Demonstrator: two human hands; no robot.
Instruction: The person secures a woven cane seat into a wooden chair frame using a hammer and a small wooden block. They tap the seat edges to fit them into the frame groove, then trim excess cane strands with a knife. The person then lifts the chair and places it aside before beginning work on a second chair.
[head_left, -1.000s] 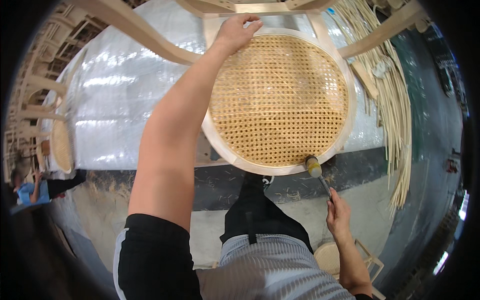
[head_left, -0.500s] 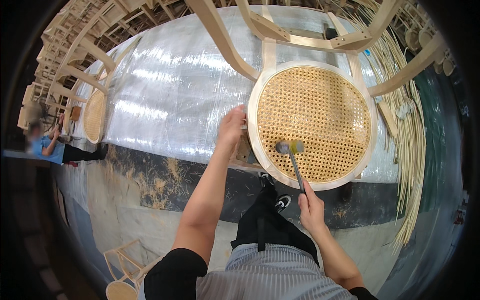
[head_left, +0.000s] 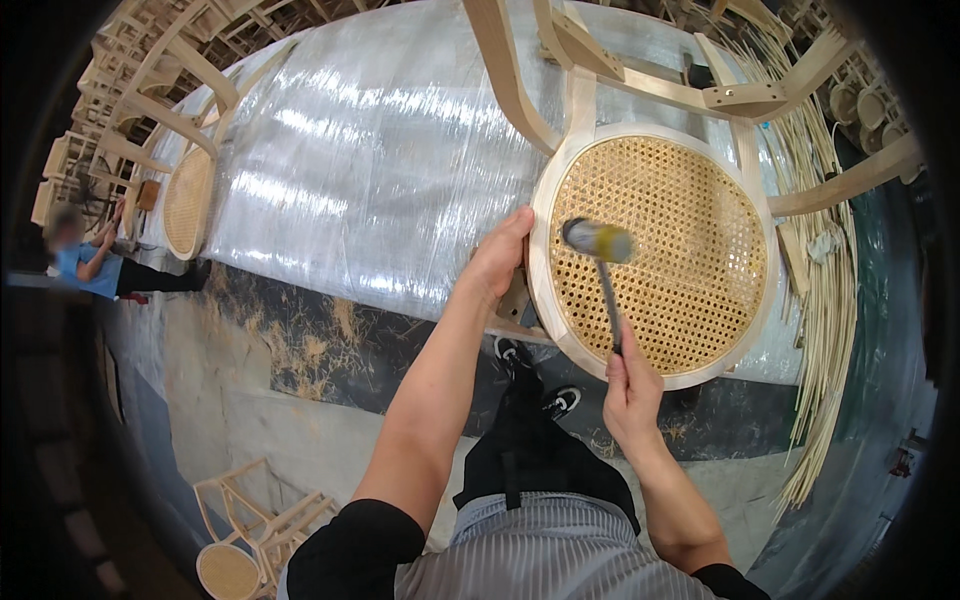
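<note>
A pale wooden chair with a round woven cane seat [head_left: 660, 260] lies in front of me, its light wood rim [head_left: 543, 255] framing the cane. At the rim's left edge my left hand [head_left: 505, 250] is closed on it, the underside fingers partly hidden. My right hand [head_left: 632, 392] is closed around the dark handle of a mallet [head_left: 600, 241]. The mallet has a grey and yellow head, a little blurred, held over the left part of the cane. Curved chair legs [head_left: 510, 85] and a frame piece [head_left: 650, 90] extend beyond the seat.
Clear plastic film [head_left: 350, 160] covers the work surface. Long cane strips [head_left: 815, 370] hang over its right side. Another cane seat [head_left: 186, 205] stands at left near a person in blue [head_left: 90, 265]. Shavings [head_left: 310, 350] litter the dark mat. A small chair frame [head_left: 240, 500] stands lower left.
My left hand has come onto the rim from just beside it. The mallet has moved up and away from the cane's near part. The whole view has shifted slightly.
</note>
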